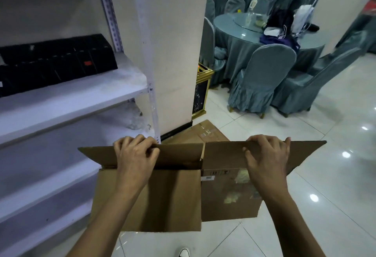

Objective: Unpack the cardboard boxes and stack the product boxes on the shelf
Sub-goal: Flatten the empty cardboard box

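A flattened brown cardboard box [175,197] hangs upright in front of me above the tiled floor. My left hand [135,158] grips its top edge on the left flap, fingers curled over the rim. My right hand [266,158] grips the top edge on the right flap in the same way. Black product boxes [59,63] stand in stacked rows on the upper left part of the white metal shelf [85,96]. A second flattened cardboard box [201,132] lies on the floor behind the held one, by the pillar's base.
A cream pillar [175,53] rises right of the shelf, with a gold-framed black bin [201,92] beside it. A round table [244,33] and covered chairs [262,78] fill the right background. Crumpled clear plastic [134,118] sits on a lower shelf. My shoe tip [184,252] shows below.
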